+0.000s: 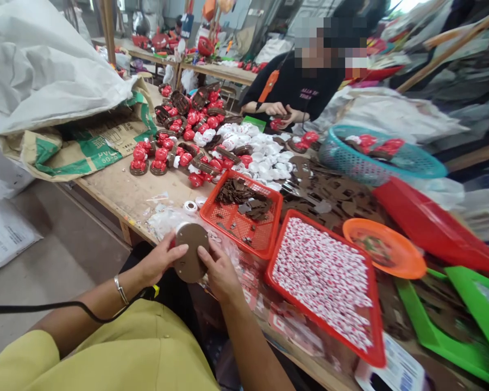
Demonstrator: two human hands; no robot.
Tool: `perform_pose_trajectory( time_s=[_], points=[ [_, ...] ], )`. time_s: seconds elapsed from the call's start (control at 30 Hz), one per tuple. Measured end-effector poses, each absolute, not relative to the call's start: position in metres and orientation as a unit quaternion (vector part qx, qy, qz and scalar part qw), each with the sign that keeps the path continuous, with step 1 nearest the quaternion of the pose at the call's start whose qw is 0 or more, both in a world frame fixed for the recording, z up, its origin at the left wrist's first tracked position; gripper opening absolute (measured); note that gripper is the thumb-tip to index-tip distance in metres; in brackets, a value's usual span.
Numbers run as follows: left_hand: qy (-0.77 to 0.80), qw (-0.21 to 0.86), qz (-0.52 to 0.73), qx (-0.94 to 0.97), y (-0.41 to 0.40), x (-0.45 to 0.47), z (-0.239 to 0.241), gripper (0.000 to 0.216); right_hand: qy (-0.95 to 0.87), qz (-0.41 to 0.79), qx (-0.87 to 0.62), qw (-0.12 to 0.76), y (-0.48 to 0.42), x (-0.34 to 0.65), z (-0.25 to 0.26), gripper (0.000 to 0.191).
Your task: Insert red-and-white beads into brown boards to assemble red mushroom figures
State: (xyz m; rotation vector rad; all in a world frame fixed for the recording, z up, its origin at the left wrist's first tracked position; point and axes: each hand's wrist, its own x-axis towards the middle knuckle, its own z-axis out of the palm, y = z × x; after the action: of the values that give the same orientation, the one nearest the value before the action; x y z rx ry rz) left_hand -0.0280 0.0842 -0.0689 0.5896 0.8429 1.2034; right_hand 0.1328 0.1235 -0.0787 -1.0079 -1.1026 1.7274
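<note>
Both my hands grip one brown oval base piece (190, 251) with a bit of red and white showing behind it. My left hand (160, 262) pinches its left edge, thumb on the face. My right hand (219, 273) presses its right edge with the thumb on top. They hover at the near edge of the wooden table (122, 193). Just beyond stands a small red basket (269, 231) of brown cut pieces. To its right is a larger red tray (375, 336) full of small red-and-white parts.
Finished red-and-brown toys (187, 141) and white parts (261, 152) cover the table's far side. A person in black works opposite. A teal basket (391, 163), an orange plate (407, 260), a red tray and green trays lie right. Sacks (85, 146) sit at left.
</note>
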Motion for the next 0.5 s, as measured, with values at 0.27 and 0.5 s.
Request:
perform_pose_trajectory(
  time_s=[0.27, 0.5],
  points=[
    [0.417, 0.665, 0.380, 0.490, 0.101, -0.030, -0.070, 0.093, -0.322, 0.719, -0.409, 0.461, 0.134, 0.159, -0.083, 0.053],
    [0.473, 0.530, 0.527, 0.467, 0.192, -0.070, -0.061, 0.066, -0.253, 0.685, -0.420, 0.538, 0.146, 0.235, -0.079, 0.033]
  ],
)
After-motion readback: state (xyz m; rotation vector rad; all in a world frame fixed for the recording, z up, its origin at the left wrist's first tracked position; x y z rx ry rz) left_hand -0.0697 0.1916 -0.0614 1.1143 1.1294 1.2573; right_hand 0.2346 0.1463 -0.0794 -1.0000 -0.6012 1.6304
